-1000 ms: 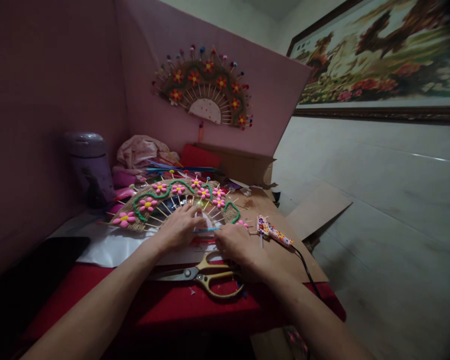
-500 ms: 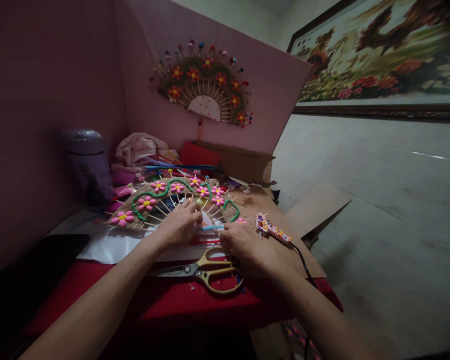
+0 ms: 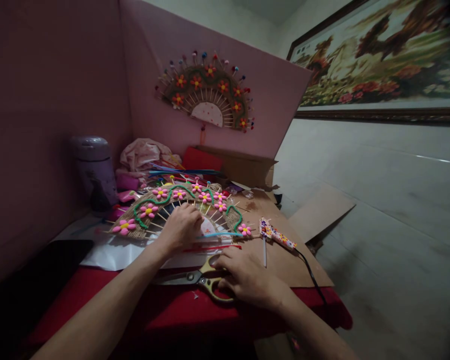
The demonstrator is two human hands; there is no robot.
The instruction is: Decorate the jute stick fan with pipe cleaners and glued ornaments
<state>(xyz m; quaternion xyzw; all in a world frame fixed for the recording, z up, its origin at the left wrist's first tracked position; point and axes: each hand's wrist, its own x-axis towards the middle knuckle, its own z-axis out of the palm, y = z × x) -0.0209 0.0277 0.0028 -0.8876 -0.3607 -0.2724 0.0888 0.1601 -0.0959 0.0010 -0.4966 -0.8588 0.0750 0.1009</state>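
Scissors partly hidden behind the right hand

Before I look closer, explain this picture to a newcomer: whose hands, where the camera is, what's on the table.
There is no machine: these are a person's bare hands, filmed by one camera worn on the head, looking forward and down. The left hand is over the inner part of a fan with pink flowers; whether it grips the light-blue strip is hidden. The right hand is at the handles of the scissors, its grip unclear. Also on the table are a red strip and, on cardboard, a patterned glue gun.
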